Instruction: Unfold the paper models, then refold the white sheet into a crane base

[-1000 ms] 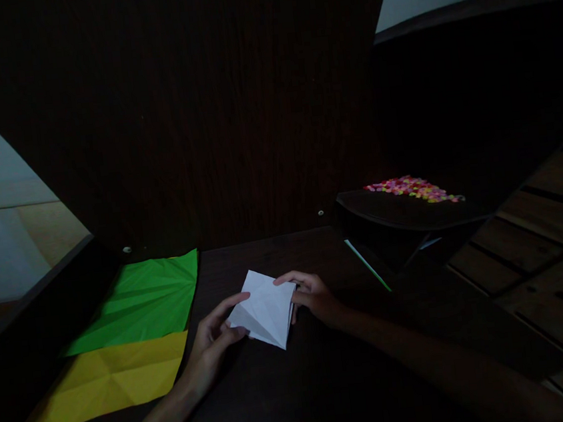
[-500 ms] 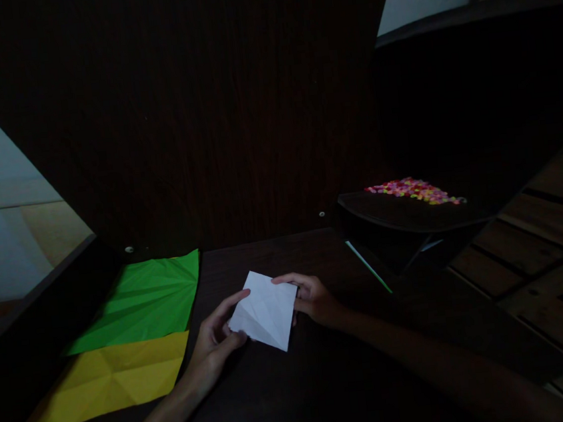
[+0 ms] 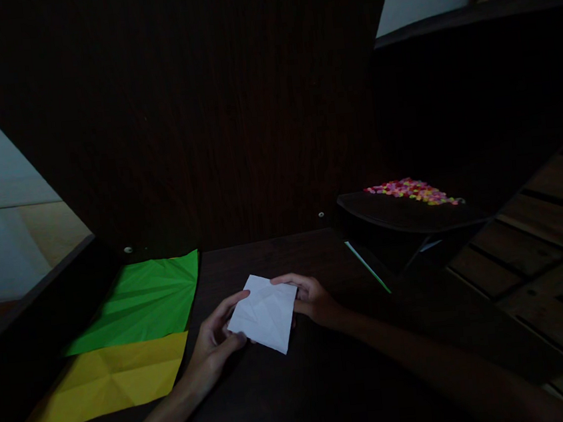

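A small white folded paper, roughly square with crease lines across it, is held between both hands above the dark table. My left hand grips its left side, with the index finger along the upper left edge and the thumb near the left corner. On the other side, my right hand pinches the right corner, its index finger resting on the top edge. The fingers behind the paper are hidden.
To the left lie a creased green paper sheet and a creased yellow sheet. A thin green-and-white strip lies to the right. Small pink, red and yellow pieces are heaped on a curved dark shelf. A dark panel rises behind.
The white paper has tilted slightly and its lower corner sits a touch lower. Both hands keep nearly the same grip and place.
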A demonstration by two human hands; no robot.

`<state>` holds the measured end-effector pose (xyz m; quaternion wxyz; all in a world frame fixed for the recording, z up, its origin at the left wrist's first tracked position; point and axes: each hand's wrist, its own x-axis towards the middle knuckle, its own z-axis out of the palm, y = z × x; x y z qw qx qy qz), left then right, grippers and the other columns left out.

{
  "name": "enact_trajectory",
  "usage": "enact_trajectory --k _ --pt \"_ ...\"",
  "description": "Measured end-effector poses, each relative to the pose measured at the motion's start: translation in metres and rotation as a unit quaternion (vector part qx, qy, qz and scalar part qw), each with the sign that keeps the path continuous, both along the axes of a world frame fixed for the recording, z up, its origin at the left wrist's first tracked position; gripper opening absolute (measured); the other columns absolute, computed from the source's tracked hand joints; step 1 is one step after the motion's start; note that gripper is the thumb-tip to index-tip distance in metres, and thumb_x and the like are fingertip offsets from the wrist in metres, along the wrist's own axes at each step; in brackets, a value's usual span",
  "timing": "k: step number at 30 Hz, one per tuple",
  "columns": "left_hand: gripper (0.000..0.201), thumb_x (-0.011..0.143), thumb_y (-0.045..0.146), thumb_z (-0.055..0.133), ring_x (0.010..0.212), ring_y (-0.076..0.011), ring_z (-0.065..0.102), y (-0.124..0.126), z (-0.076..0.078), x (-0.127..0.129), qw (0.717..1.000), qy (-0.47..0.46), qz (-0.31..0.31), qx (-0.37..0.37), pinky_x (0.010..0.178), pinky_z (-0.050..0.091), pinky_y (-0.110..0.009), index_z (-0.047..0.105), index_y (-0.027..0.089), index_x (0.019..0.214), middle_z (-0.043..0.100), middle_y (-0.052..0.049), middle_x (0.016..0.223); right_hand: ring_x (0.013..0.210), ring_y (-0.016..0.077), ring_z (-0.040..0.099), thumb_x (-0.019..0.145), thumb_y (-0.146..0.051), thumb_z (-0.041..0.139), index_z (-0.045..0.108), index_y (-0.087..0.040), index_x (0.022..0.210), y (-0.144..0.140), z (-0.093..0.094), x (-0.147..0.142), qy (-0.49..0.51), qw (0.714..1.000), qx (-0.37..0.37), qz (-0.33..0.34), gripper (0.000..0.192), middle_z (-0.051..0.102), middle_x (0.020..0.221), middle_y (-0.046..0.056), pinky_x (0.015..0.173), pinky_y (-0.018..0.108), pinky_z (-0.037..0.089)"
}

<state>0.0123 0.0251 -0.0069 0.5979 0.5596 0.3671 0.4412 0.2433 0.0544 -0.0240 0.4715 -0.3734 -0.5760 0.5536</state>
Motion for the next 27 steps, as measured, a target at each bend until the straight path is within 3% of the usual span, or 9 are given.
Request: enact_trajectory --k 11,27 --pt "0.056 0.071 0.027 0.069 0.097 -0.0275 0.06 0.001 -0.0043 -0.0023 1.0 -0.014 -0.012 0.001 0.074 0.047 -0.029 0.061 0.021 0.126 0.066 -0.008 0.116 0.1 0.0228 0.064 0.069 -0.017 0.071 0.069 -0.022 0.101 -0.0003 0.0026 0.0002 -0.017 1.0 -0.002 -0.001 0.033 0.069 0.108 0.006 0.089 0.039 0.051" --pt "0.051 0.077 0.031 0.074 0.085 -0.0211 0.058 -0.0005 -0.0066 -0.0016 0.999 -0.033 -0.04 -0.014 0.072 0.049 -0.028 0.061 0.022 0.125 0.065 -0.006 0.106 0.099 0.0212 0.064 0.071 -0.01 0.065 0.068 -0.022 0.106 0.0009 -0.0054 0.0022 -0.034 0.999 0.019 0.01 0.037 0.069 0.109 0.005 0.086 0.035 0.05"
